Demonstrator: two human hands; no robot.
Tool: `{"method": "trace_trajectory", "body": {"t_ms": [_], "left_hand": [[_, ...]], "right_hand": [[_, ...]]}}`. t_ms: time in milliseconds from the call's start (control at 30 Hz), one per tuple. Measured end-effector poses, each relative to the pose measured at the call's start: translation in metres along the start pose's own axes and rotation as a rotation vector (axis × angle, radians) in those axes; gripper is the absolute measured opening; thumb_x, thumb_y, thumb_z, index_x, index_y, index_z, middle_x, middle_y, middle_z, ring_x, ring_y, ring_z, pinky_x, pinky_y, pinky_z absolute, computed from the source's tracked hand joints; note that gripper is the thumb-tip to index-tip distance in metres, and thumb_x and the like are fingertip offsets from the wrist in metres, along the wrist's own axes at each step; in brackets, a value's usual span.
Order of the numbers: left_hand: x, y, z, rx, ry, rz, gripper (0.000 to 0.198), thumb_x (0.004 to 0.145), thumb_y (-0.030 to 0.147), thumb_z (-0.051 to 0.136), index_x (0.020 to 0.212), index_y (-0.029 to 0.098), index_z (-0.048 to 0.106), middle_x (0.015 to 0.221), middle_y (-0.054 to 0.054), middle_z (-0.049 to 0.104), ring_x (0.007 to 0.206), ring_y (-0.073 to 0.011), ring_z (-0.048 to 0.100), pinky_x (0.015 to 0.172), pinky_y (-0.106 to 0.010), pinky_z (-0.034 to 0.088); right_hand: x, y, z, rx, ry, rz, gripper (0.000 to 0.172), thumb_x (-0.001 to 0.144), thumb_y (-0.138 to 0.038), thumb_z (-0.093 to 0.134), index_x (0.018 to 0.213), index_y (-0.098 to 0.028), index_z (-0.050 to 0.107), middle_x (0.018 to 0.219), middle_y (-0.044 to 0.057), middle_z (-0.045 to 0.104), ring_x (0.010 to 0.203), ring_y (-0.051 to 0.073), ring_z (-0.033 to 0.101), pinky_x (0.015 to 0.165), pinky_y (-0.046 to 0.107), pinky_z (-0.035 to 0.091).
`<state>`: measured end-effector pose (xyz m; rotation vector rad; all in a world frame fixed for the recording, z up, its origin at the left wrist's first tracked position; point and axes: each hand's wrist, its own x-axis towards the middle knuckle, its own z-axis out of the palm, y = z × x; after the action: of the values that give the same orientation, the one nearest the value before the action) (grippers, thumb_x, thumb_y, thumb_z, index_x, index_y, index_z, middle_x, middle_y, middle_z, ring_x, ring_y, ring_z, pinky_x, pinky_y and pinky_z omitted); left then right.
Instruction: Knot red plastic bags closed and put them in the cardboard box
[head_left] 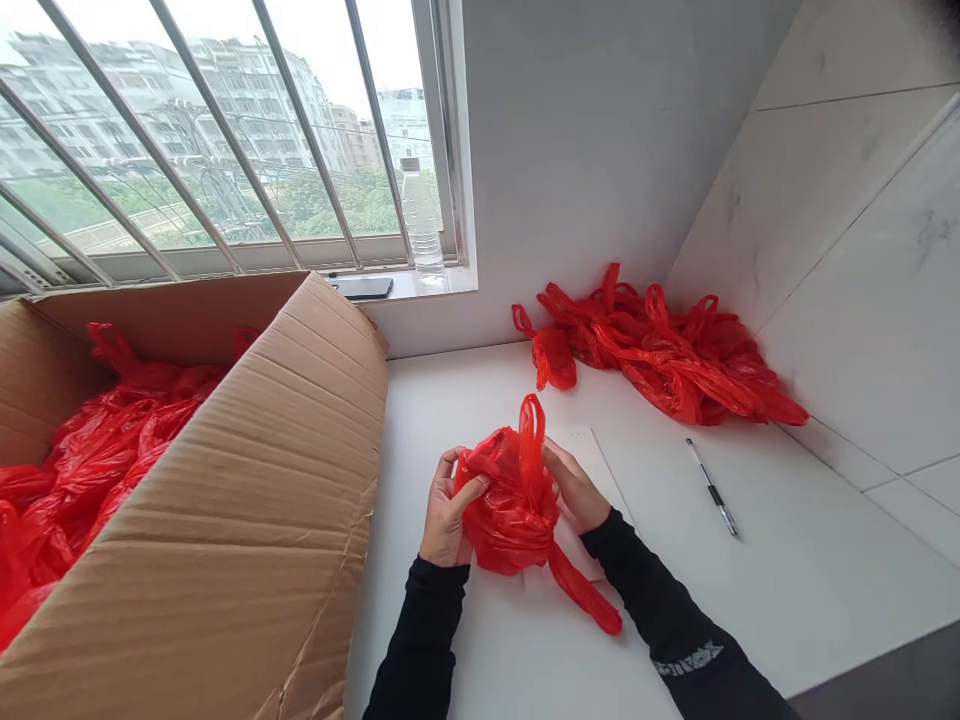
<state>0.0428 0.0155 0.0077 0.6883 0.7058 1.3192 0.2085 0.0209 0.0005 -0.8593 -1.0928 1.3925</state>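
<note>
Red plastic bag [511, 525] gripped between left hand [445, 517] and right hand [584, 492], red bag pile [667, 350] heaped far right, pen [716, 496] laid right, cardboard box [247, 510] placed left

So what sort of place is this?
Probably an indoor work corner, perhaps a home or small workshop; I can't tell which. It shows a barred window facing buildings, a white tabletop by a tiled wall, and a cardboard box of red plastic bags.
</note>
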Motion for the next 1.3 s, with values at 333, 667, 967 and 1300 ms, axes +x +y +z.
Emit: {"method": "trace_trajectory", "body": {"t_ms": [333,667,967,1300], "left_hand": [[0.004,-0.013,-0.008,0.286,-0.124,-0.104,0.053,0.076,0.034,0.076,0.123,0.019,0.055,0.103,-0.010,0.073,0.091,-0.0256,0.071,0.085,-0.038,0.053],[-0.015,-0.010,0.001,0.679,0.217,0.286,0.028,0.085,0.035,0.064,0.110,0.024,0.064,0.113,-0.009,0.062,0.102,-0.0239,0.055,0.093,-0.037,0.040],[-0.051,0.000,0.041,1.009,0.149,0.158,0.017,0.082,0.026,0.060,0.097,0.020,0.063,0.084,-0.002,0.066,0.071,-0.0165,0.052,0.066,-0.028,0.038],[-0.112,0.114,0.091,0.562,0.045,0.138,0.023,0.087,0.036,0.058,0.093,0.014,0.065,0.086,-0.006,0.064,0.078,-0.0164,0.055,0.072,-0.026,0.043]], "right_hand": [[0.003,0.009,-0.007,0.121,0.041,0.002,0.030,0.085,-0.048,0.066,0.100,-0.023,0.063,0.089,0.002,0.074,0.073,0.019,0.068,0.071,0.032,0.054],[-0.009,0.016,-0.004,0.109,0.065,0.057,0.038,0.084,-0.043,0.069,0.116,-0.025,0.062,0.109,0.008,0.073,0.090,0.025,0.069,0.075,0.036,0.055],[-0.020,0.019,-0.002,0.063,0.063,0.136,0.047,0.087,-0.051,0.061,0.127,-0.029,0.055,0.115,0.005,0.070,0.094,0.024,0.066,0.068,0.029,0.056],[-0.015,0.034,-0.007,0.216,0.222,0.181,0.041,0.084,-0.057,0.059,0.109,-0.024,0.064,0.088,0.003,0.065,0.060,0.016,0.057,0.052,0.029,0.056]]}}
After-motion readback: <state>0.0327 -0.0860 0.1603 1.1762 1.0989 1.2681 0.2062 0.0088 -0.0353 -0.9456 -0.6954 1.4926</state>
